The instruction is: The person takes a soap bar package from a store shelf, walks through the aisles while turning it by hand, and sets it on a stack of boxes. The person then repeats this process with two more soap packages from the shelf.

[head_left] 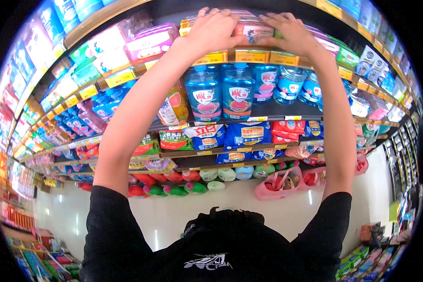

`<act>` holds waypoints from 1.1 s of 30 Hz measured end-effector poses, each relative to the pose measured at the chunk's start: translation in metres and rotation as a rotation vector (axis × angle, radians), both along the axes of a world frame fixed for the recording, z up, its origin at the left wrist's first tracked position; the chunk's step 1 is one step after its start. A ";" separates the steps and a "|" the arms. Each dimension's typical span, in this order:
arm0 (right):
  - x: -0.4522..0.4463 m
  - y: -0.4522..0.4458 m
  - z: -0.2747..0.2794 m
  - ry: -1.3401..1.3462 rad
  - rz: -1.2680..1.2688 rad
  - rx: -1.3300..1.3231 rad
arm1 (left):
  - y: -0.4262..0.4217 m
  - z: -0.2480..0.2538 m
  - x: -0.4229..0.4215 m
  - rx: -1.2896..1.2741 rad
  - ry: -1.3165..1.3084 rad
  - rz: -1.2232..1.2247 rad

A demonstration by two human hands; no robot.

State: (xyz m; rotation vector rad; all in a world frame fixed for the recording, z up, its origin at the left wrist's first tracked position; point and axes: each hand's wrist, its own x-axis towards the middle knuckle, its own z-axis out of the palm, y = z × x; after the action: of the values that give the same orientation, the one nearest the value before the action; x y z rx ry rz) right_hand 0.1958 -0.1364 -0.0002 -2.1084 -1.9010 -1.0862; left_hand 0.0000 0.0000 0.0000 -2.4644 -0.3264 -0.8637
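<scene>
A pink box with a small dark picture on its front sits on the upper shelf, at the front of a stack of similar packs. My left hand grips it from the left, thumb at its lower front corner and fingers reaching over the packs. From the right, my right hand grips the same box, fingers over its top edge and thumb low on its front. Yellow packs show beside my left hand. Part of the stack behind the hands is hidden.
Yellow price tags line the shelf edge under the box. Blue pump bottles stand on the shelf below, with bagged detergent lower down. Pink baskets and several bottles sit at floor level. Purple-pink packs lie left of my hands.
</scene>
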 end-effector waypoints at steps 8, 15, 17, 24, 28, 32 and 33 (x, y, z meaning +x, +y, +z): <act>0.022 0.018 0.002 0.033 0.119 -0.064 | -0.022 0.054 -0.003 -0.320 0.281 0.147; 0.042 0.026 -0.010 0.042 0.269 -0.007 | -0.010 0.050 0.013 -0.367 0.337 0.191; 0.040 0.026 -0.006 0.106 0.279 -0.032 | -0.005 0.046 0.017 -0.376 0.303 0.213; 0.026 0.017 0.008 0.128 0.236 0.005 | -0.009 0.056 0.016 -0.399 0.338 0.181; -0.002 -0.014 0.029 0.191 0.446 0.163 | -0.003 0.041 0.009 -0.336 0.106 0.038; -0.012 -0.026 0.022 0.136 0.522 0.276 | -0.012 0.024 -0.012 -0.322 -0.167 -0.291; -0.009 -0.025 0.012 0.108 0.538 0.320 | -0.013 0.017 -0.017 -0.286 -0.183 -0.295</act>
State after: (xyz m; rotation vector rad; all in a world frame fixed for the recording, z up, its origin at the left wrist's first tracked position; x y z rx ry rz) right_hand 0.1866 -0.1616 0.0117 -1.3480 -1.9196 -1.0351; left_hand -0.0172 -0.0128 0.0168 -2.7483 -0.1588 -1.2462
